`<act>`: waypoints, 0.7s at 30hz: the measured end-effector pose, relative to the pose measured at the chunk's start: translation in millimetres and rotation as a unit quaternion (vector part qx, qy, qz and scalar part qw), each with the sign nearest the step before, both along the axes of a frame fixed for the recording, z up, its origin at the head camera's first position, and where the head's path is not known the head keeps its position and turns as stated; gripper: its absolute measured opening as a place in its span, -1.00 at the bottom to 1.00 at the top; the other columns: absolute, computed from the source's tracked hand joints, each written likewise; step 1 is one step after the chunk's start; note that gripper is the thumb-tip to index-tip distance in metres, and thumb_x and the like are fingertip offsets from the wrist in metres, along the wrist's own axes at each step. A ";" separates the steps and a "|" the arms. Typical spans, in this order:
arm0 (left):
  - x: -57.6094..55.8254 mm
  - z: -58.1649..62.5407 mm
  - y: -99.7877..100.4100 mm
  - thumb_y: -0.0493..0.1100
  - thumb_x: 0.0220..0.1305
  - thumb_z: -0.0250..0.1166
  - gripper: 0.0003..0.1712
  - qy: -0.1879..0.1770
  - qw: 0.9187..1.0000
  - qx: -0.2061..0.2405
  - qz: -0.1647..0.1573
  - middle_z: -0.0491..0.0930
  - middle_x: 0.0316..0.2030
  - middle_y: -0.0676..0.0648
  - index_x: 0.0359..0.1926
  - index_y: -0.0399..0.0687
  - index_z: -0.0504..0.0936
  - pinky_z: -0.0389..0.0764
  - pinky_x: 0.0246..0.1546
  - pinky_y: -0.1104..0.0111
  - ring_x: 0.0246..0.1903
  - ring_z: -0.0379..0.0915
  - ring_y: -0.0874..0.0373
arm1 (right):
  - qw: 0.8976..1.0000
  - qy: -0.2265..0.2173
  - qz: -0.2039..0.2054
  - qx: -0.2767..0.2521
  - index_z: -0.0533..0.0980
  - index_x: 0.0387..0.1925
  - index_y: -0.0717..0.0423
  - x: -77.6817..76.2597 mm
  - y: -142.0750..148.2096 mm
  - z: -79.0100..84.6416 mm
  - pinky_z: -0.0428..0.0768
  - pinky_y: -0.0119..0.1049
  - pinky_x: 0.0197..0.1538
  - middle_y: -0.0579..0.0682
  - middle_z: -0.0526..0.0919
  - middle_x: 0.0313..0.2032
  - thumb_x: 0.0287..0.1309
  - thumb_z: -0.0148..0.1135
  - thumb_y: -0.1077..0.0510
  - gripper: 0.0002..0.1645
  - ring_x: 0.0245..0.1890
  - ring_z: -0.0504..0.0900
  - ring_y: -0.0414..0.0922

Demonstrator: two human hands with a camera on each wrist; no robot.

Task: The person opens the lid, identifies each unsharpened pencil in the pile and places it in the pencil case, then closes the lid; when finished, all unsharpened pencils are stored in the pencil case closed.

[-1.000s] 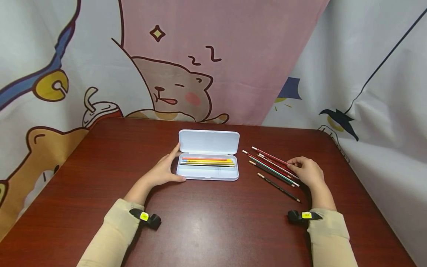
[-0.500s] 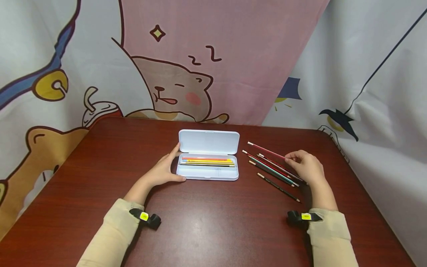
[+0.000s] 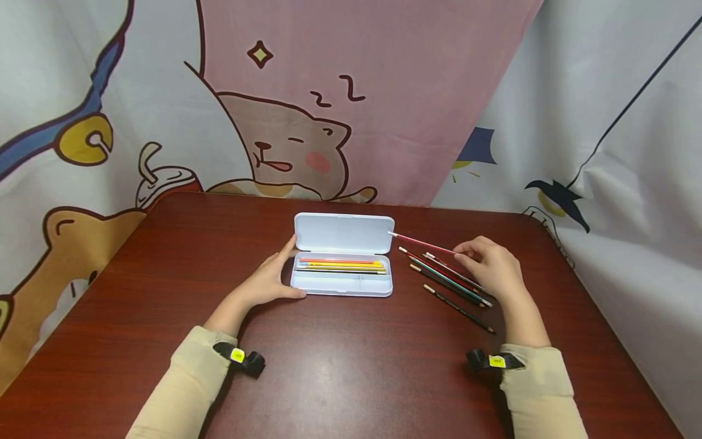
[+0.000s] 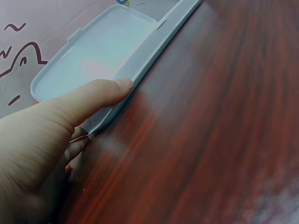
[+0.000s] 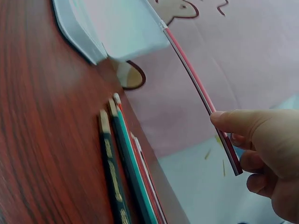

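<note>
A white pencil case (image 3: pixel 329 285) stands on the table with its lid (image 3: pixel 342 233) raised at the back. Several pencils (image 3: pixel 340 266), orange, yellow and dark, lie in its rear compartment. My left hand (image 3: pixel 262 281) holds the case's left end, the thumb at the front corner and the fingers behind. Between thumb and fingers my right hand (image 3: pixel 490 268) pinches a red pencil (image 3: pixel 422 243) above the table. In the right wrist view that red pencil (image 5: pixel 190 70) slants up from the fingers, and its white-tipped end overlaps the lid.
Right of the case several pencils (image 3: pixel 451 281), red, white, teal and dark, lie side by side on the brown table (image 3: pixel 340 366). A dark green pencil (image 3: pixel 459 309) lies apart, nearer the front. A printed curtain (image 3: pixel 406 122) hangs behind the table.
My right hand has lifted the red pencil from the loose group and carried it left, until its white end overlaps the lid's right edge. The left hand and the case have stayed put.
</note>
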State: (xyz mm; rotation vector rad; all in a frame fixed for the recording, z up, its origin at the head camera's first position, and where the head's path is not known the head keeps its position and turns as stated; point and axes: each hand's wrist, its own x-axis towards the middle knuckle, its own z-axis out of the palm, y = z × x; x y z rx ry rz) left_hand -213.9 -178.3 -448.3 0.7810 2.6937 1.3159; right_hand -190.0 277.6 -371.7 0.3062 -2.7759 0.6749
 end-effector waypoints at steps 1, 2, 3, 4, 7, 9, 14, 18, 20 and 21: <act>0.1 0.0 0.0 -0.11 -0.24 0.63 0.49 -0.001 1.000 -0.001 0.001 0.36 0.27 -0.13 0.52 -0.03 -0.27 0.00 0.30 0.02 0.30 0.13 -0.01 | 1.000 0.002 0.004 0.001 0.65 -0.21 -0.04 0.0 -3.4 0.7 0.26 -0.16 -0.37 -0.13 0.51 -0.34 0.25 0.24 0.01 -0.82 -0.41 0.39 -0.13; 0.2 0.2 0.1 -0.10 -0.24 0.63 0.49 -0.001 1.000 -0.001 0.001 0.36 0.27 -0.13 0.52 -0.02 -0.27 0.00 0.30 0.02 0.30 0.13 -0.01 | 1.000 0.003 0.008 0.000 0.65 -0.22 -0.04 0.0 -6.7 0.9 0.26 -0.16 -0.37 -0.14 0.51 -0.35 0.24 0.25 0.01 -0.83 -0.41 0.39 -0.13; 0.2 0.4 0.2 -0.10 -0.24 0.63 0.49 -0.001 1.000 -0.001 0.001 0.36 0.27 -0.13 0.52 -0.02 -0.27 0.01 0.30 0.02 0.30 0.13 -0.02 | 1.000 0.004 0.013 0.000 0.66 -0.22 -0.04 -0.2 -9.7 0.7 0.26 -0.16 -0.38 -0.15 0.51 -0.36 0.24 0.25 0.02 -0.84 -0.41 0.39 -0.14; 0.4 0.8 0.3 -0.10 -0.24 0.63 0.49 0.001 1.000 -0.001 0.001 0.36 0.27 -0.14 0.52 -0.02 -0.27 0.01 0.29 0.01 0.30 0.13 -0.03 | 1.000 0.006 0.019 0.001 0.66 -0.23 -0.04 -0.5 -12.6 0.3 0.26 -0.16 -0.39 -0.16 0.50 -0.36 0.23 0.26 0.03 -0.85 -0.42 0.39 -0.14; 1.0 2.0 0.7 -0.09 -0.25 0.64 0.50 0.005 1.000 -0.001 -0.001 0.37 0.27 -0.15 0.52 -0.04 -0.26 0.02 0.29 0.00 0.30 0.14 -0.05 | 0.999 0.016 0.036 0.003 0.66 -0.26 -0.06 -0.7 -21.1 -0.8 0.28 -0.18 -0.40 -0.19 0.50 -0.39 0.20 0.29 0.06 -0.89 -0.43 0.41 -0.17; 1.4 2.6 0.7 -0.09 -0.26 0.64 0.50 0.007 1.000 0.000 -0.003 0.37 0.26 -0.16 0.52 -0.05 -0.26 0.02 0.28 -0.01 0.29 0.15 -0.07 | 0.999 0.024 0.045 0.006 0.67 -0.28 -0.07 -1.2 -27.1 -1.7 0.29 -0.19 -0.42 -0.21 0.50 -0.42 0.17 0.32 0.08 -0.92 -0.45 0.41 -0.19; 1.5 2.6 0.5 -0.10 -0.26 0.64 0.50 0.008 1.000 0.002 -0.003 0.37 0.26 -0.17 0.52 -0.04 -0.26 0.02 0.29 -0.01 0.30 0.15 -0.06 | 0.998 0.032 0.059 0.010 0.68 -0.30 -0.09 -1.4 -43.9 -4.8 0.30 -0.20 -0.45 -0.25 0.48 -0.45 0.11 0.36 0.10 -0.92 -0.50 0.40 -0.21; 1.2 2.5 0.5 -0.10 -0.26 0.64 0.50 0.008 1.000 0.001 -0.002 0.37 0.27 -0.16 0.52 -0.04 -0.26 0.02 0.28 -0.01 0.30 0.14 -0.07 | 0.997 0.036 0.072 0.014 0.67 -0.32 -0.12 -2.3 -56.9 -9.8 0.30 -0.22 -0.47 -0.27 0.46 -0.47 0.10 0.37 0.07 -0.93 -0.52 0.39 -0.23; 1.0 2.1 0.5 -0.10 -0.26 0.64 0.50 0.009 1.000 0.000 -0.002 0.37 0.27 -0.16 0.52 -0.04 -0.26 0.02 0.28 -0.01 0.30 0.14 -0.07 | 0.996 0.040 0.078 0.014 0.67 -0.33 -0.12 -2.6 -63.9 -11.9 0.30 -0.22 -0.48 -0.28 0.46 -0.47 0.09 0.38 0.07 -0.93 -0.53 0.39 -0.24; 0.8 1.9 0.5 -0.10 -0.26 0.64 0.50 0.009 1.000 0.000 -0.002 0.36 0.27 -0.16 0.52 -0.04 -0.26 0.02 0.29 -0.01 0.30 0.14 -0.06 | 0.996 0.043 0.081 0.013 0.67 -0.34 -0.12 -2.7 -67.5 -13.2 0.30 -0.23 -0.49 -0.28 0.45 -0.47 0.09 0.38 0.07 -0.93 -0.53 0.40 -0.23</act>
